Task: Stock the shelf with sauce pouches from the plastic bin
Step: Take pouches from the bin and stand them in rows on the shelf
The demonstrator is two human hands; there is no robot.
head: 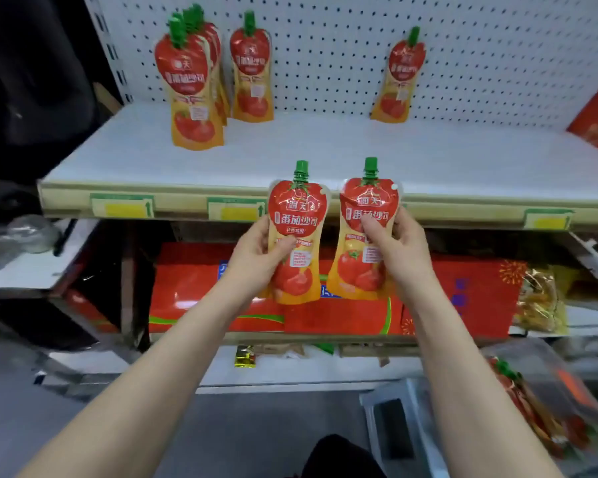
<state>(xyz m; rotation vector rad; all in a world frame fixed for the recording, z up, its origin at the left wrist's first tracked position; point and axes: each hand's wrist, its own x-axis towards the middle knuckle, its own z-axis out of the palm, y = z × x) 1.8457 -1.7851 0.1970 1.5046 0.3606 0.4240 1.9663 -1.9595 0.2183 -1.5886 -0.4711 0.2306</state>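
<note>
Left hand (pixel 256 250) grips a red-and-yellow spouted sauce pouch (pixel 296 208) with a green cap at mid-body, thumb across the front. Right hand (pixel 399 243) grips a matching second pouch (pixel 370 198) the same way.

Both pouches are upright, long axis vertical, caps up, side by side and almost touching. They hang just in front of the front lip of the flat white shelf (pixel 325 150).

On the shelf:
- a front-to-back row of pouches (pixel 194 84) at far left
- a single pouch (pixel 251 74) just beside that row
- a lone pouch (pixel 399 81) leaning on the white pegboard back (pixel 325 46), well to the right

The bare stretch between the last two lies straight ahead of the hands.

Judgement: the coming move is forward and up over the lip, keeping the axis vertical. Both hands are about equally near, with the left closer to the existing row.

The translucent plastic bin (pixel 387 388) sits low right, under the right forearm. It holds more pouches; these are blurred.
</note>
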